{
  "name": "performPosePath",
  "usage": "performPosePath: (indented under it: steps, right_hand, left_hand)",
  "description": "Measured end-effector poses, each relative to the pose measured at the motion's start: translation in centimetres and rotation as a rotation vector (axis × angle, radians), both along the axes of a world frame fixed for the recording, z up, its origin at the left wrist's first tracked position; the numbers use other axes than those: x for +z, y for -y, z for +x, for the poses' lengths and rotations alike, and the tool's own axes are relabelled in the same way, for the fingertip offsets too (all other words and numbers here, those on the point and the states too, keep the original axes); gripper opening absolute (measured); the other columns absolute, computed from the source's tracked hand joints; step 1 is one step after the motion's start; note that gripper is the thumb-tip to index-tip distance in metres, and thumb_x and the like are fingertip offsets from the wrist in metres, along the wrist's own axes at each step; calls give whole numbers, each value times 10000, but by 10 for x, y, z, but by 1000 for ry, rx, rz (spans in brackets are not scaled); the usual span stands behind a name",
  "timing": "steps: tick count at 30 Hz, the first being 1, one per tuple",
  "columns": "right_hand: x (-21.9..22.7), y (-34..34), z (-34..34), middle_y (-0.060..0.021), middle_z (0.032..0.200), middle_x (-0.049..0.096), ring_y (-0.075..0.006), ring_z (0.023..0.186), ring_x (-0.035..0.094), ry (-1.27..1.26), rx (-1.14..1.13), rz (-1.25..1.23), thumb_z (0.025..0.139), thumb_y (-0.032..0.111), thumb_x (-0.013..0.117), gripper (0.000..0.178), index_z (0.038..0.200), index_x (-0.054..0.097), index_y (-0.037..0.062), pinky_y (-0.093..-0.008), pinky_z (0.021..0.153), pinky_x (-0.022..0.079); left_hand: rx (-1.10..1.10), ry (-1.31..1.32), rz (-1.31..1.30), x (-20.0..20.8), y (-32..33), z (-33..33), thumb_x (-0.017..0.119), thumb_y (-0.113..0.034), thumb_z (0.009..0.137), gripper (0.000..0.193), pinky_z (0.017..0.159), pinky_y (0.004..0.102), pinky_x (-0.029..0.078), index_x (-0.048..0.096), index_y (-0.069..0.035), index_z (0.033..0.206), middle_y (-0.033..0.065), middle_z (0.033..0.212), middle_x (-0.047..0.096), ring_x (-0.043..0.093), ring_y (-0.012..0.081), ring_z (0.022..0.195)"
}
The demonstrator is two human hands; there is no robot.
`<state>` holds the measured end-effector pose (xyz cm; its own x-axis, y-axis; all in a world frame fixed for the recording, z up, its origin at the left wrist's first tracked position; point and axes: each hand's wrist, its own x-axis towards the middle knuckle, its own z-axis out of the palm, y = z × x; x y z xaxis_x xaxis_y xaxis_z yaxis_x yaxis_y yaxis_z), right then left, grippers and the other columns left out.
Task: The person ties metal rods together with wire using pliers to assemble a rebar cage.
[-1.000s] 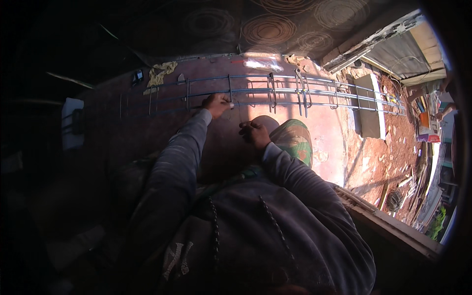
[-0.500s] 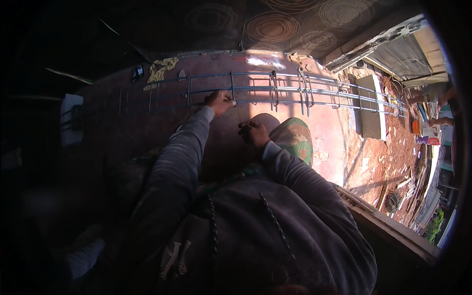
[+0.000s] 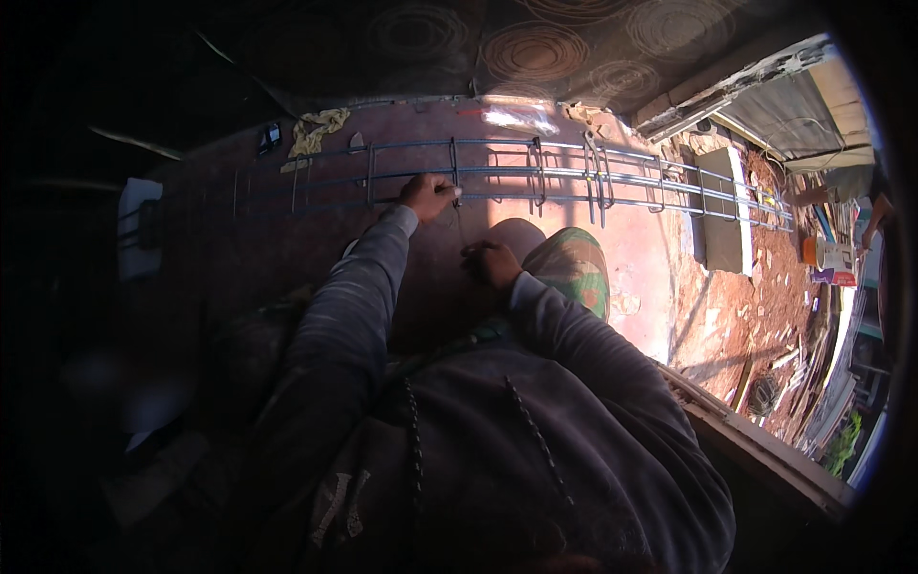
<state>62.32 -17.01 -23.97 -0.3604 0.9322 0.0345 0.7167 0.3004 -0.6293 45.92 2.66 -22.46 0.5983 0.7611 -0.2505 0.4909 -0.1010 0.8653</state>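
Note:
A long rebar cage (image 3: 574, 174) of straight bars and square stirrups stretches across in front of me. My left hand (image 3: 427, 196) is at its near bar, thumb and fingers pinched together beside a stirrup (image 3: 455, 167). What sits between those fingertips is too small to make out. Lower and to the right, close to my knee, my right hand (image 3: 492, 264) is closed with its fingers curled in shadow. A faint thin line, like wire, runs from the stirrup down toward it; its end at the fingers is hidden.
Concrete blocks (image 3: 724, 210) (image 3: 141, 230) support both cage ends. A yellow cloth (image 3: 316, 134) and a dark phone-like object (image 3: 270, 139) lie beyond the cage. At far right, another person's hand (image 3: 872, 222) is near an orange container (image 3: 813, 252). Wire coils (image 3: 535, 50) show on the dark sheet.
My hands have barely moved; the right fingers look slightly more curled in. The other person's hand has lifted off the container area. A blurred pale shape at lower left has shifted upward.

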Motion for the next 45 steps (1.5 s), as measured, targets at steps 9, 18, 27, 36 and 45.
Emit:
performPosePath:
  steps: [9,18,27,36,45]
  right_hand:
    - [-11,-30,-19,-126,989,744,-295,921,713,217,58,132,890,159,660,173,1027,681,57,-395,809,577]
    - [11,-40,-44,-115,924,706,-200,779,690,-967,-866,-751,893,25,600,152,1030,651,-18,-304,694,565]
    - [-14,-45,-35,-105,832,694,-193,713,670,-675,-855,-520,862,22,596,163,1008,664,-4,-312,667,541]
    - [-23,-47,-34,-205,981,735,-358,955,710,-595,-860,-516,863,122,575,209,990,712,28,-411,858,544]
    - [-18,-45,-35,-146,897,719,-198,748,685,-573,-765,-398,954,152,562,257,1097,692,-18,-335,699,548]
  left_hand:
    - [15,-410,89,58,7,7,760,-555,822,539,979,423,483,775,-56,1024,137,1015,765,710,304,998]
    - [29,-454,25,36,3,1,734,-637,812,583,1062,397,419,800,-104,1040,115,1050,771,691,291,1074]
    - [63,-232,-67,-9,-6,6,791,-399,862,396,865,313,513,795,-23,984,96,949,778,701,173,889]
    - [138,-80,-151,-32,-5,7,813,-231,855,291,839,293,514,772,7,1017,79,972,770,685,148,883]
    - [169,-64,-155,-31,-1,8,813,-231,853,247,828,305,507,770,-15,965,62,953,759,667,148,877]
